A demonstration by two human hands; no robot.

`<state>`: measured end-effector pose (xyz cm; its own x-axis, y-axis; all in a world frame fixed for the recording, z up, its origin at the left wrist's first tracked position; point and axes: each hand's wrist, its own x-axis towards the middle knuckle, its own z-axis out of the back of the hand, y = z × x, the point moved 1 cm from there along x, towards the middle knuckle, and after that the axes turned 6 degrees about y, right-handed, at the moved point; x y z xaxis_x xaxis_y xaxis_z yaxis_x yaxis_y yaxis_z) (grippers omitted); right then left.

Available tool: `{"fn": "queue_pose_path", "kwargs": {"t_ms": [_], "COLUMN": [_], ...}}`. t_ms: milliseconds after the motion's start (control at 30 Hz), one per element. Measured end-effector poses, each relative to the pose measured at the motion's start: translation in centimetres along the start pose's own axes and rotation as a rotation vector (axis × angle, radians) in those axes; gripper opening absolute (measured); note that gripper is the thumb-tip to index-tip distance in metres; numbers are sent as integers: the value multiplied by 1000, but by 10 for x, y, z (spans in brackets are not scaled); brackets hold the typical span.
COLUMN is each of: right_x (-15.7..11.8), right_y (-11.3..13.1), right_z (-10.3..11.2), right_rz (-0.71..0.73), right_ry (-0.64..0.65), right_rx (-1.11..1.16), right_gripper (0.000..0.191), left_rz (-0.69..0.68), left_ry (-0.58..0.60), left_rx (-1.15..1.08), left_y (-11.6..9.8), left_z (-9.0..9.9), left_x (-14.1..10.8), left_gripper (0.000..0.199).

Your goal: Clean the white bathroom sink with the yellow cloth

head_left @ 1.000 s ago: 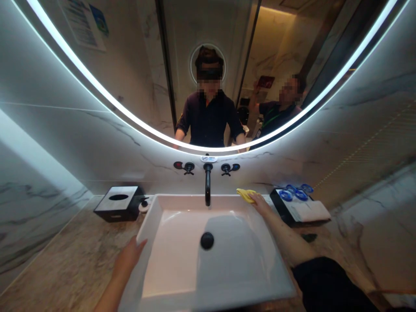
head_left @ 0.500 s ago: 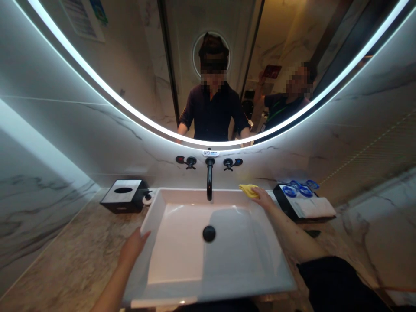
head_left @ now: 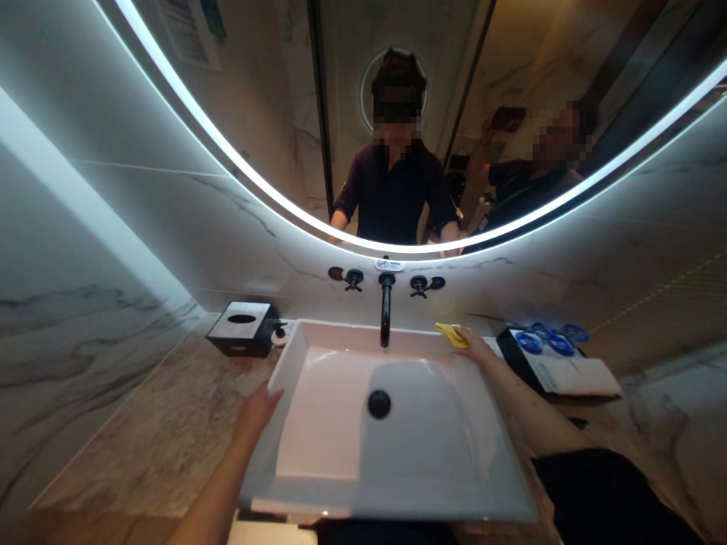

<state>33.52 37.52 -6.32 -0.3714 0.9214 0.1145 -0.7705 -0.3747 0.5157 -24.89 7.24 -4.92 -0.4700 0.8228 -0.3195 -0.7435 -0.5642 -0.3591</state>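
Sink (head_left: 318, 435): a white rectangular basin, with a round black drain stopper (head_left: 379, 404) in its floor.
Yellow cloth (head_left: 451, 335): at the sink's back rim, towards the right back corner, bunched under the fingers.
Right hand (head_left: 475, 350): gripping the yellow cloth, its arm stretched along the sink's right side.
Left hand (head_left: 255, 410): at the sink's left rim, thumb lying over the edge; the other fingers are mostly hidden, so I cannot tell whether they close on it.
Faucet (head_left: 386, 310): black, reaching from the wall over the sink's back rim.
Tissue box (head_left: 243, 327): beyond the sink's left back corner.
Soap dispenser (head_left: 279, 335): just beside that corner, between sink and box.
Dark tray (head_left: 513, 363): right of the sink's back corner, bearing a folded white towel (head_left: 580, 377) and blue-edged round items (head_left: 529, 343).
Mirror (head_left: 273, 144): above the sink, light-rimmed, reflecting two people.
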Motion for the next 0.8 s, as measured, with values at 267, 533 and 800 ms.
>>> {"fn": "queue_pose_path", "kwargs": {"t_ms": [267,533,800], "right_x": [-1,-5,-53], "right_y": [8,2,-7], "right_z": [6,5,2], "right_rz": [-27,-24,-24], "right_ry": [-20,-48,-68], "right_rx": [37,116,186], "right_gripper": [52,55,56], "left_rz": [-2,23,-22], "left_ry": [-16,-24,-152], "left_rx": [-46,-94,-189], "left_y": [0,-2,8], "left_z": [-2,-4,21], "left_x": [-3,-6,7], "left_gripper": [43,44,54]}}
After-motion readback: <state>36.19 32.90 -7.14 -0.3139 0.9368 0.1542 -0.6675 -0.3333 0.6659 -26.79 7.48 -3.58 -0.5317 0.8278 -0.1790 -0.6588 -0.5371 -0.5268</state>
